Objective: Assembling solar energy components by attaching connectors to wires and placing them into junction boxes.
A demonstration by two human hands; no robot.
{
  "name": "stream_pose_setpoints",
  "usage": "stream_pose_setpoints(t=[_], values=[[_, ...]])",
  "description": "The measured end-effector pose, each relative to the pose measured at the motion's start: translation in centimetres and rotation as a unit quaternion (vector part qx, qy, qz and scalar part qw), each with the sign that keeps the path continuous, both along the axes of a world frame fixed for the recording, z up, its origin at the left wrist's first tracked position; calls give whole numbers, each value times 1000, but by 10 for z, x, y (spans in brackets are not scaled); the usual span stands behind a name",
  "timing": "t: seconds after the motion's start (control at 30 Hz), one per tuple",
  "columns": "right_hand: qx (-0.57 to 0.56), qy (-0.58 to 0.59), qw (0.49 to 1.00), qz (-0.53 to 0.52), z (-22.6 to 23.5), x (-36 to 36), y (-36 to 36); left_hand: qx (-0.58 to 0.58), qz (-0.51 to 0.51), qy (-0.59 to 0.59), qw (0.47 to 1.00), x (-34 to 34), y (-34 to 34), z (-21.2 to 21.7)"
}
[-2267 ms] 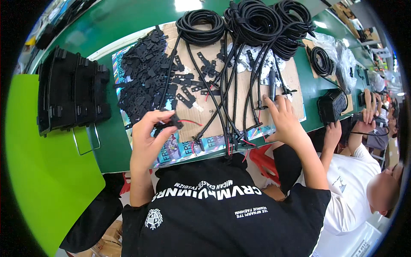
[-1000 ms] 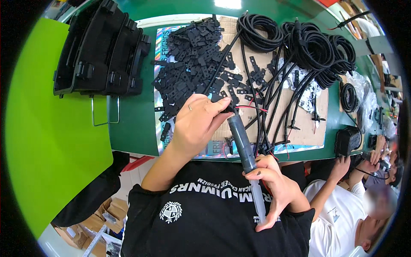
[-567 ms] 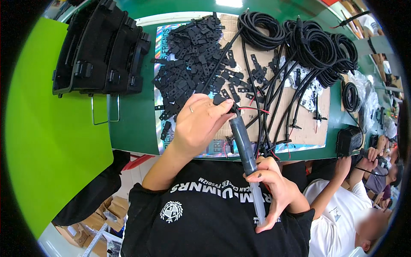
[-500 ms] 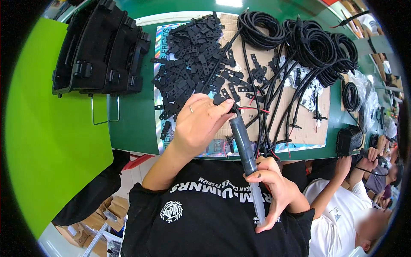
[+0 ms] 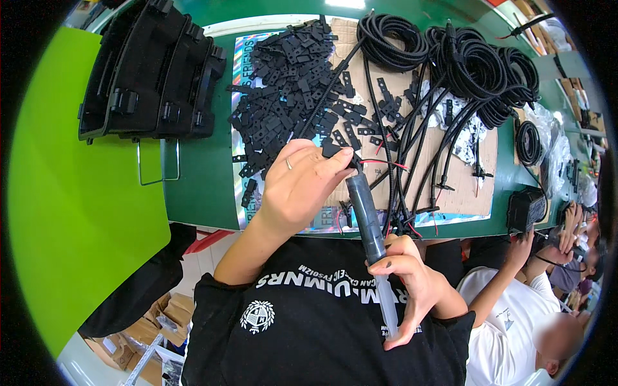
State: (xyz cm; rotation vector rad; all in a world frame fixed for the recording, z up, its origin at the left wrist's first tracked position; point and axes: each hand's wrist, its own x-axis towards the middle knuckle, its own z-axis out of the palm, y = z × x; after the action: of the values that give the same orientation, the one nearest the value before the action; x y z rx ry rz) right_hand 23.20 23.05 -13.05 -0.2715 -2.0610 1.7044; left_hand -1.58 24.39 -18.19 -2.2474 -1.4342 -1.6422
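The left hand (image 5: 299,183) pinches a small black piece (image 5: 331,149), and its fingers hide most of it. The right hand (image 5: 412,283) grips a fat syringe (image 5: 365,212), with the thumb on the end of the plunger (image 5: 387,309). The syringe's tip is close to the black piece; I can't tell if they touch. Just past the hands, a heap of flat black bits (image 5: 290,77) is on the left. Black hoses (image 5: 393,42) coil on the far right, and their ends crowd the cardboard (image 5: 463,186) beside the syringe. Big black boxes (image 5: 141,83) stand far left.
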Motion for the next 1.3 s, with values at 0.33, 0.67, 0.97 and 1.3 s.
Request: stream_pose_setpoints(t=[0.33, 0.67, 0.97, 1.3], values=[[-28, 16, 999, 9, 1, -2, 0, 0, 7, 6, 1000, 0, -2, 1], [-26, 16, 999, 9, 3, -2, -1, -17, -4, -18, 1000, 0, -4, 0], [-23, 17, 1000, -2, 1, -1, -3, -42, -16, -51, 998, -2, -6, 1], [-27, 18, 999, 17, 3, -3, -4, -158, -49, -126, 978, -10, -13, 4]])
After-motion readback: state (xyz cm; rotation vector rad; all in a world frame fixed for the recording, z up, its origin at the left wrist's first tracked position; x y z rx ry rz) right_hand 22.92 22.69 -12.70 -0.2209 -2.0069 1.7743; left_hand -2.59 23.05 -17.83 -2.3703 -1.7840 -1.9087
